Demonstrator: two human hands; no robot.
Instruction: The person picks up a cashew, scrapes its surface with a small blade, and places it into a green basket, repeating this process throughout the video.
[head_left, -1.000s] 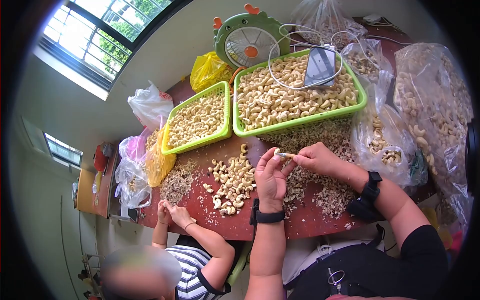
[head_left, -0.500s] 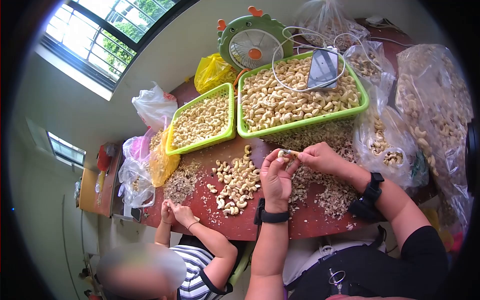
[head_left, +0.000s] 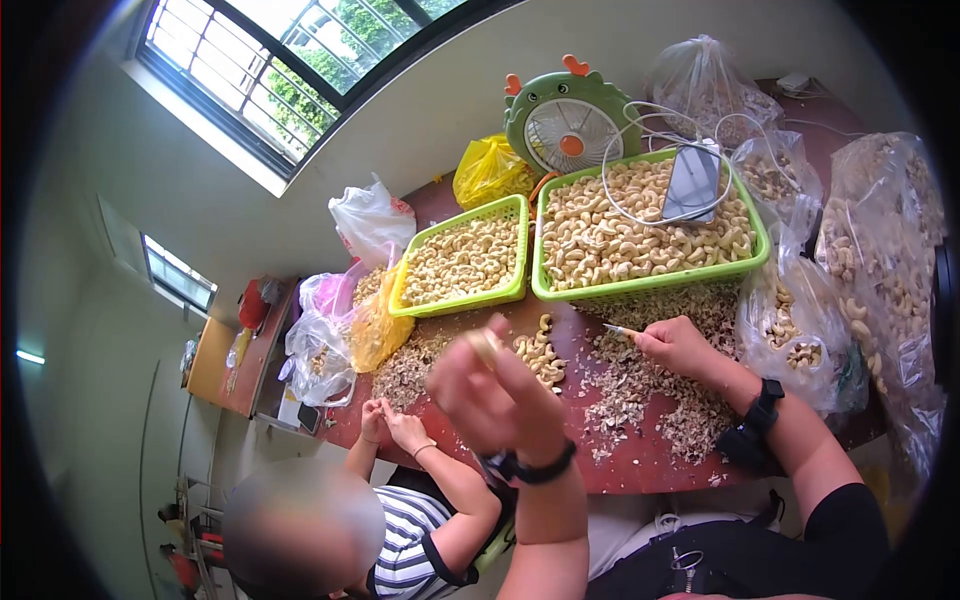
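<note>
My left hand [head_left: 500, 395] is raised above the near side of the table and smeared by motion. A pale cashew nut [head_left: 483, 349] shows between its thumb and fingers. Beyond that hand, partly hidden by it, lies a pile of cashews [head_left: 540, 357]. My right hand [head_left: 672, 345] is closed round the handle of a small knife [head_left: 622, 330], its thin blade pointing left. Under and around the right hand are heaps of shed skins [head_left: 690, 400] on the red table [head_left: 640, 470].
Two green baskets of cashews [head_left: 655, 280] [head_left: 460, 303] stand behind, a phone [head_left: 692, 183] with a white cable on the larger. A green fan [head_left: 568, 120] stands at the wall. Plastic bags [head_left: 790, 320] lie right and left. At left, a co-worker's hands [head_left: 395, 425] are at the table edge.
My left hand has moved left and up toward the camera with the cashew, away from the knife. My right hand still grips the knife. The camera view has shifted.
</note>
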